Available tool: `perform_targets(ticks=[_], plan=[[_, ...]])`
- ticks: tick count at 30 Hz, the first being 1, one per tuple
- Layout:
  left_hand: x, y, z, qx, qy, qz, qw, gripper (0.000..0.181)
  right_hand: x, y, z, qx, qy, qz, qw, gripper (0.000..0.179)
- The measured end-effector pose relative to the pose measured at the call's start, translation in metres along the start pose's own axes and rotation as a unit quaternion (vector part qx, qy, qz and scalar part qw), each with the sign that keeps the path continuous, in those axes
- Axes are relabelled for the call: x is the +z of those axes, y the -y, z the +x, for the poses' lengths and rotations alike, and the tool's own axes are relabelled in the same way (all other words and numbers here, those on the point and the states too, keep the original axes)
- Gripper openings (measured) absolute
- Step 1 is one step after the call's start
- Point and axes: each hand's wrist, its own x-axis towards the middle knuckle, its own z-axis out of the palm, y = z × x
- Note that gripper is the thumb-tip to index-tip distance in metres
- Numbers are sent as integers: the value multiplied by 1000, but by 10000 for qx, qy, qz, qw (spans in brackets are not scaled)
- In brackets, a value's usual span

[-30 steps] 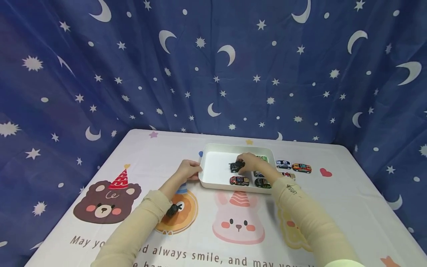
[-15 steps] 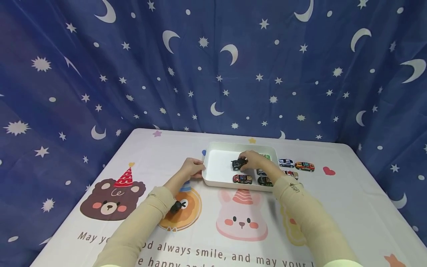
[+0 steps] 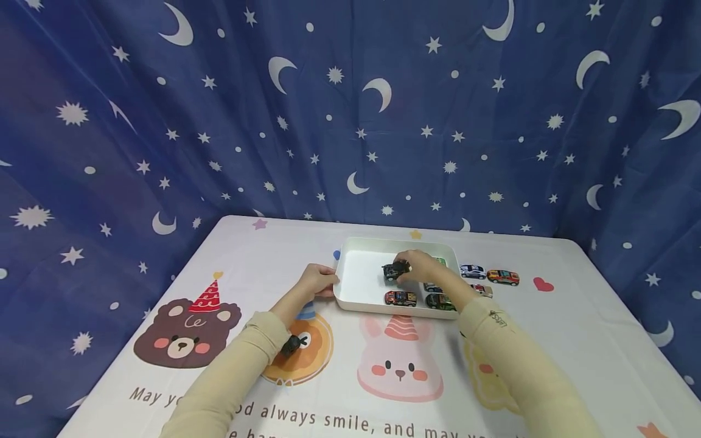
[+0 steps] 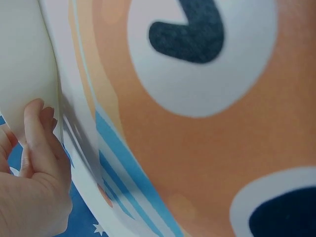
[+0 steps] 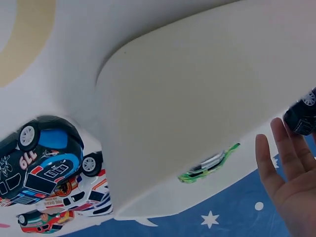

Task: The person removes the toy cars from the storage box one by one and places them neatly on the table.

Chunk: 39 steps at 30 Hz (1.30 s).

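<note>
Your left hand grips the left end wall of a shallow, white, rectangular tray with rounded corners on the white, cartoon-printed table. Around the tray's middle you have a black toy vehicle pinched between the thumb and fingers of your right hand; you cannot tell whether it touches the tray floor. Nearer you, inside the tray, lies a red-and-black toy car. Toward the tray's right end are a dark toy car partly covered by your forearm, a dark green-and-black toy car and, farther back, a bright green toy car. Outside, past that end, your right wrist view shows a black-and-blue toy car; farther back stand a white-and-blue toy car, a cream-and-red toy car and, rightmost, an orange-and-red toy car.
</note>
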Motion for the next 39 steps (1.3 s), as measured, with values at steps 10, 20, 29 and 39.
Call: perform_targets(ticks=[10,20,29,39], plan=[[2,-9,-19,61,-87,75,9999,32,-4,-2,-12,-132,-382,-130,9991,44],[2,-7,-17,34,-101,3,9999,32,-11,-14,-32,-317,-672,-125,9972,40],[0,-8,-18,58,-88,57,9999,32,-20,-18,-47,-244,-621,-214,9975,40],[1,-9,-19,33,-53,15,10000,30,-32,-25,-72,-39,-657,-242,9975,44]])
